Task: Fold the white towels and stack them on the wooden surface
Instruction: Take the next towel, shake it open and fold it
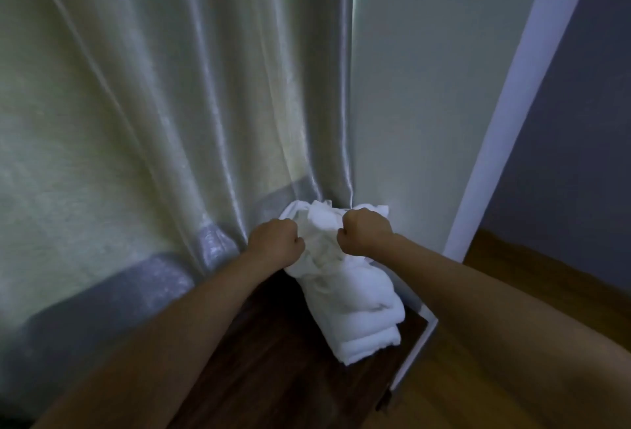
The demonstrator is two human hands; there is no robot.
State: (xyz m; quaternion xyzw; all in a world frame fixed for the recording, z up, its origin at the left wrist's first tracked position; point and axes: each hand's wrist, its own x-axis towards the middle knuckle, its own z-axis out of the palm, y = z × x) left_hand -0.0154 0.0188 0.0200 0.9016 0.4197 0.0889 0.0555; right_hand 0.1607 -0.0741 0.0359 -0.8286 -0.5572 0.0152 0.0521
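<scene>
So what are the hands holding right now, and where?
Both hands, left and right, grip the crumpled white towel at its top, one at each side.

The towels [351, 295] are soft, matt white terry cloth with a fluffy nap. The curtain [153, 87] is smooth cloth with a satin sheen. The tabletop [273, 360] is dark wood, faintly glossy. The floor [512, 292] is lighter, smooth wood.
</scene>
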